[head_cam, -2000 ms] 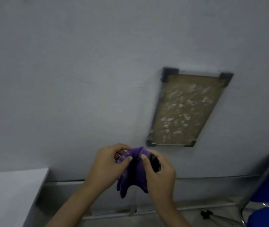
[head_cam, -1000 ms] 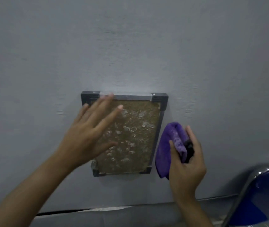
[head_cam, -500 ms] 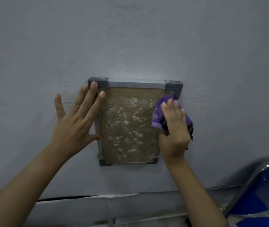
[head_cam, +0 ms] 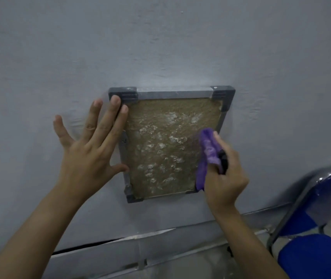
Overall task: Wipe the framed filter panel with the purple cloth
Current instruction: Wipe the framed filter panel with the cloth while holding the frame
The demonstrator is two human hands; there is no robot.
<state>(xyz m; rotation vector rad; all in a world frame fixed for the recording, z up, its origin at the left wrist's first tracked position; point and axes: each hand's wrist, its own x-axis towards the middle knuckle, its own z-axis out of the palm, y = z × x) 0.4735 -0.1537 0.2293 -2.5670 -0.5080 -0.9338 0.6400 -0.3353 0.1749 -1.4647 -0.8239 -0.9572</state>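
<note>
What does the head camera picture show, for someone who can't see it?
A right hand presses a purple cloth against the right side of a dusty brown framed filter panel on a grey wall. The left hand lies flat and open, fingers on the panel's left edge. A blue chair sits at lower right.

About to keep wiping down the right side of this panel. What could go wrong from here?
1. The left hand braces only the framed filter panel's left edge; hard strokes from the right hand could shift the panel.
2. The purple cloth sits at the right rim and may snag a corner bracket.
3. White patches may smear rather than lift.
</note>
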